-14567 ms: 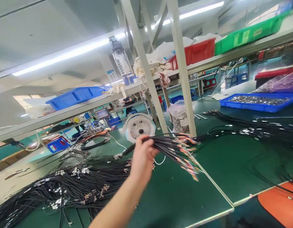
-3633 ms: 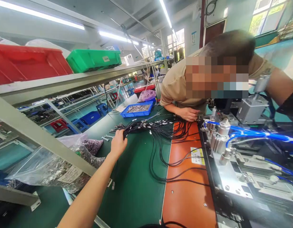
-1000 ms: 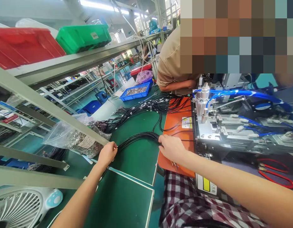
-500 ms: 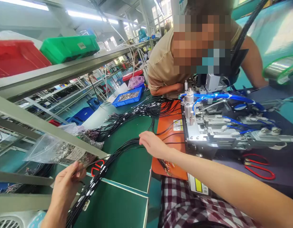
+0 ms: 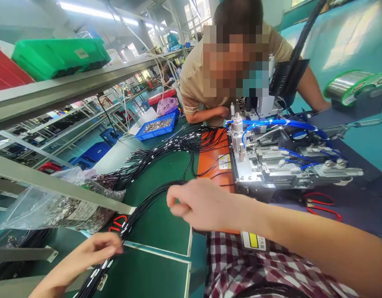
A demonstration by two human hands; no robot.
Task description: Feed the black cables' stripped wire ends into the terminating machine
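A long bundle of black cables with white marks [image 5: 147,203] curves over the green bench top. My left hand [image 5: 98,250] lies over its lower part, fingers bent toward the thumb; the tips are smeared, and whether a cable is between them cannot be seen. My right hand [image 5: 199,203] hovers by the bundle's upper end in front of the orange mat [image 5: 209,161], its fingers curled to the thumb. What the right hand holds, if anything, is hidden. A second group of black cables [image 5: 166,149] lies farther back.
A machine with metal cylinders and blue tubes [image 5: 265,157] stands at right, with red-handled scissors [image 5: 324,205] before it. A shelf post crosses beside a bag of metal parts [image 5: 82,211]. Behind are a blue tray [image 5: 156,127] and a co-worker [image 5: 194,78] leaning over the bench.
My left hand has moved right onto the bundle, and the single cable it pinched no longer shows. My right hand has come lower and nearer, its fingers curling. The view has shifted right.
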